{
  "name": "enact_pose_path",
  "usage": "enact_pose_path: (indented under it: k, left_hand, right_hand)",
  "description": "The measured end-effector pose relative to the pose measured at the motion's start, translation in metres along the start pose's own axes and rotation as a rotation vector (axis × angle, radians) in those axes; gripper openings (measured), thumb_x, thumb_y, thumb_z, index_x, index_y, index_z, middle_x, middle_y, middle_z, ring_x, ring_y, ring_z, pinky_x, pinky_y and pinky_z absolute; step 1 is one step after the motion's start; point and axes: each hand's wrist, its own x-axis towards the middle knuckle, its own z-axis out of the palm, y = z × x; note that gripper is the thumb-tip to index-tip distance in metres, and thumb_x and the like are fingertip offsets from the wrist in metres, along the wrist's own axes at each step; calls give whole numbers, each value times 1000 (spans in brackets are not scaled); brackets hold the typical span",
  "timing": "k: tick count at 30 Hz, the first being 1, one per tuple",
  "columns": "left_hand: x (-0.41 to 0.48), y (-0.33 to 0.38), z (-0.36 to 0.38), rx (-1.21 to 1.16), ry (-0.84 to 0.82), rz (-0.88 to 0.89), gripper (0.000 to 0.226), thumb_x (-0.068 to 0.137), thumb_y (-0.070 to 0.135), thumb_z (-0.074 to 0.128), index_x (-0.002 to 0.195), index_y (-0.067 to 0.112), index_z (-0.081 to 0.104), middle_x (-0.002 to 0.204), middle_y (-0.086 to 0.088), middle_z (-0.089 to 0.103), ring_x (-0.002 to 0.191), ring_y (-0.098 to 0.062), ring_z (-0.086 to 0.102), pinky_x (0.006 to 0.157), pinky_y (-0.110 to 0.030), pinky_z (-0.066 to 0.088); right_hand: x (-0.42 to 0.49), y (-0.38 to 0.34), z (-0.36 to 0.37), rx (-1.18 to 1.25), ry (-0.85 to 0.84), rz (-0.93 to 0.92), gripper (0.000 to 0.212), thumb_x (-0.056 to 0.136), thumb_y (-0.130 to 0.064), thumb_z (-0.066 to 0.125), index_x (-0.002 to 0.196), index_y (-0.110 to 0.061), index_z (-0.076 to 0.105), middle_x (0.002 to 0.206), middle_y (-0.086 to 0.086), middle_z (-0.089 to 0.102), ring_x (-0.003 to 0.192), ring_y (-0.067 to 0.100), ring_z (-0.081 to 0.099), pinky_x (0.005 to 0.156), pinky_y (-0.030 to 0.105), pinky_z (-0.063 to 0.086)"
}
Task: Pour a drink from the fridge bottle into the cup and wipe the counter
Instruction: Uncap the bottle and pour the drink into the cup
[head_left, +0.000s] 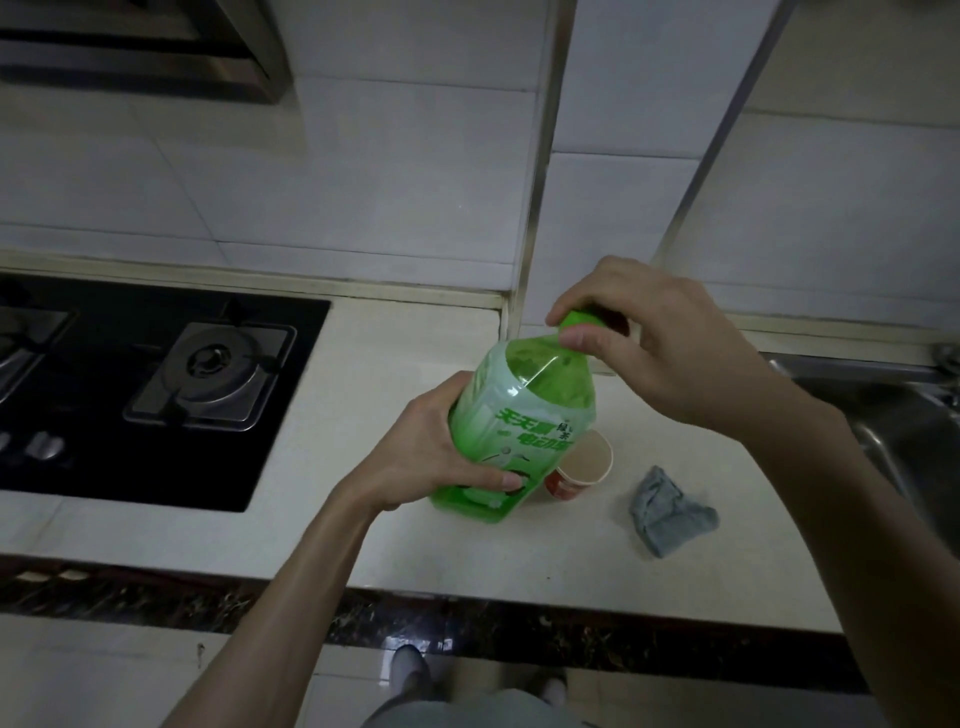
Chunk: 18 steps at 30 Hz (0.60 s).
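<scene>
A large green plastic bottle (524, 415) with a green label stands tilted over the cream counter (395, 364). My left hand (431, 452) grips its lower body from the left. Fingers and thumb of my right hand (649, 338) pinch the green cap (582, 318) at the bottle's top. A paper cup (584, 465) with a red base stands upright just right of the bottle, partly hidden behind it. A crumpled grey cloth (670, 512) lies on the counter right of the cup.
A black gas hob (156, 384) with a burner fills the counter's left part. A steel sink (904, 415) sits at the right edge. White tiled wall rises behind. The counter's dark front edge (467, 623) runs below my arms.
</scene>
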Motion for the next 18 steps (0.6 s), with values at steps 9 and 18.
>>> enact_pose_path:
  k: [9,18]
  left_hand:
    - [-5,-6,1,61,29,6,78,53,18,95,119,29,56,108,9,68,103,-9,67,83,-33,60]
    - [-3,-8,4,110,47,24,82,52,26,95,123,28,55,110,10,68,104,-9,66,86,-38,59]
  right_hand:
    - [2,-12,-11,91,-107,241,49,82,-65,49,114,-29,58,101,-12,64,90,2,59,78,27,52]
    - [6,-12,-16,-87,-186,256,37,83,-56,57,84,-20,62,66,-2,60,62,9,54,57,31,42]
